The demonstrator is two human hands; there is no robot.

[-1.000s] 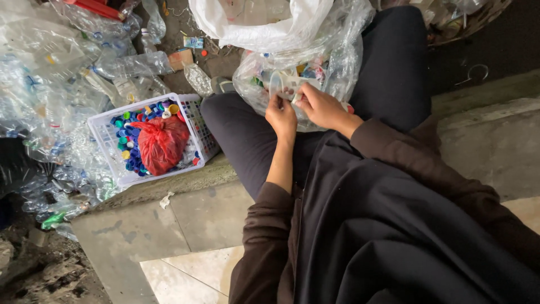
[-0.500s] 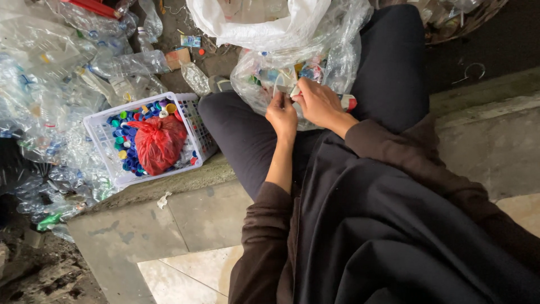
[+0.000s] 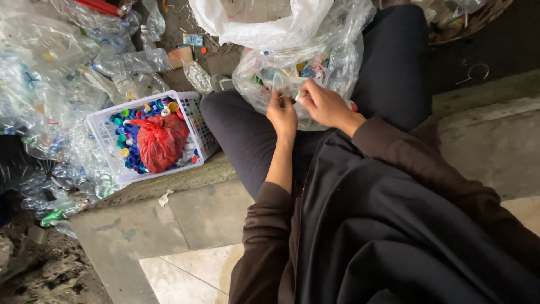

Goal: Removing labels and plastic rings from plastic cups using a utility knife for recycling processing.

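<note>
Head | clear bottle [image 3: 281, 84] upright, neck toward hands | left grip [image 3: 283, 114], right grip [image 3: 322, 104] pinching it

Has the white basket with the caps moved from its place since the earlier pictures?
No. The white basket keeps its place at the edge of the concrete step, beside the person's knee; only the camera shifts slightly.

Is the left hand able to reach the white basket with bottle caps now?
Probably yes. The white basket sits beside the left knee with nothing between, but the left hand is busy with a clear plastic item.
</note>
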